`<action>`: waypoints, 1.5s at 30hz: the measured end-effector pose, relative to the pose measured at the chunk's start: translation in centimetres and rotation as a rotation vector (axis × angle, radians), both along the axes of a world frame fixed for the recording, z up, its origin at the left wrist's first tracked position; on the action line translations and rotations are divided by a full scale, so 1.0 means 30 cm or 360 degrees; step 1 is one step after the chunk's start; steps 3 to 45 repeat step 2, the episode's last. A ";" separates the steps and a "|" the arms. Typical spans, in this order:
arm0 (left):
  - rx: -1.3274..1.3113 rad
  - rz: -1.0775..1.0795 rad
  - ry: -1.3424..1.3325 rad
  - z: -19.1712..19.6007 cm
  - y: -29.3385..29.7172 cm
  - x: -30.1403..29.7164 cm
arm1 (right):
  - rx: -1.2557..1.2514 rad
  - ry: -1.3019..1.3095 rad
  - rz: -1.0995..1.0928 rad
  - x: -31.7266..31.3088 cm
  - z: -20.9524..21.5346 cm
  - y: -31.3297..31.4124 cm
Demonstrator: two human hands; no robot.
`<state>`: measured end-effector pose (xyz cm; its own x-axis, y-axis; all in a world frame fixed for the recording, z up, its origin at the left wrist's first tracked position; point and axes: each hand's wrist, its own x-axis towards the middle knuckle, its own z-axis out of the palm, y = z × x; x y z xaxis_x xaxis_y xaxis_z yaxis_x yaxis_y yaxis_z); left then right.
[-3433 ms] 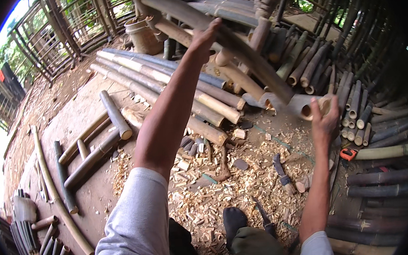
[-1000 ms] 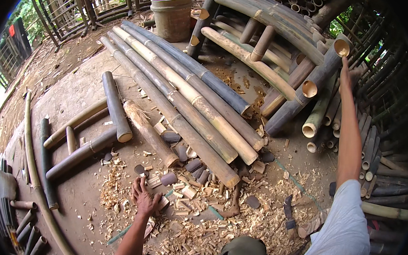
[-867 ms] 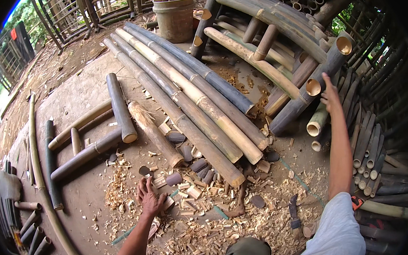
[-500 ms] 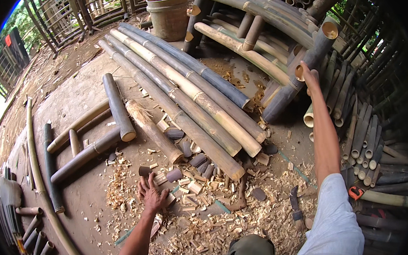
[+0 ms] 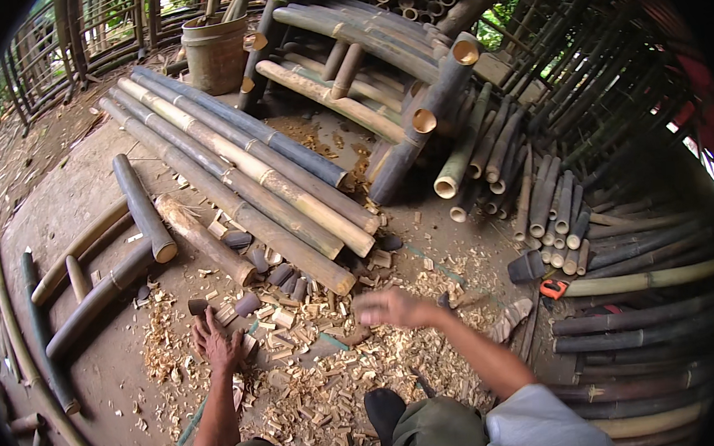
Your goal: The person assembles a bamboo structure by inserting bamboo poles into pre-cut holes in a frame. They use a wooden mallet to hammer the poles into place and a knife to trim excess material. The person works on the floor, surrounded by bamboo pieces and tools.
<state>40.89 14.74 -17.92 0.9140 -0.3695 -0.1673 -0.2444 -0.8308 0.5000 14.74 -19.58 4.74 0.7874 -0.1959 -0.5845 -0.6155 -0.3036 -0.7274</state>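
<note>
My left hand (image 5: 220,344) rests low on the wood chips with its fingers spread. Its fingertips are beside a short dark bamboo offcut (image 5: 198,307); whether they touch it I cannot tell. My right hand (image 5: 393,308) hangs over the shavings (image 5: 360,369), just past the near end of a long bamboo pole (image 5: 338,280), its fingers smeared by motion. Several more offcuts, such as a purplish one (image 5: 248,304), lie between the hands and the row of poles. A thick, partly peeled bamboo length (image 5: 206,240) lies beyond my left hand.
A bamboo bench-like frame (image 5: 401,148) stands at the back, near a bucket (image 5: 216,56). To the left lies a smaller joined bamboo frame (image 5: 103,297). Stacked bamboo (image 5: 634,335) lines the right side, with an orange tape measure (image 5: 553,289) and a dark container (image 5: 526,267).
My right hand has come down from the bench-like frame's cut post end to above the shavings. My left hand stays by the offcut. The view has turned to the right.
</note>
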 end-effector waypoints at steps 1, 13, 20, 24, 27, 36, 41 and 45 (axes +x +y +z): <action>-0.0014 -0.0008 -0.0031 -0.004 -0.002 0.010 | 0.0122 0.0111 0.0008 -0.122 -0.035 0.150; -0.0026 -0.0019 -0.0049 -0.013 -0.003 0.007 | 0.0180 0.0203 -0.0026 -0.255 -0.049 0.291; -0.0026 -0.0019 -0.0049 -0.013 -0.003 0.007 | 0.0180 0.0203 -0.0026 -0.255 -0.049 0.291; -0.0026 -0.0019 -0.0049 -0.013 -0.003 0.007 | 0.0180 0.0203 -0.0026 -0.255 -0.049 0.291; -0.0026 -0.0019 -0.0049 -0.013 -0.003 0.007 | 0.0180 0.0203 -0.0026 -0.255 -0.049 0.291; -0.0026 -0.0019 -0.0049 -0.013 -0.003 0.007 | 0.0180 0.0203 -0.0026 -0.255 -0.049 0.291; -0.0026 -0.0019 -0.0049 -0.013 -0.003 0.007 | 0.0180 0.0203 -0.0026 -0.255 -0.049 0.291; -0.0026 -0.0019 -0.0049 -0.013 -0.003 0.007 | 0.0180 0.0203 -0.0026 -0.255 -0.049 0.291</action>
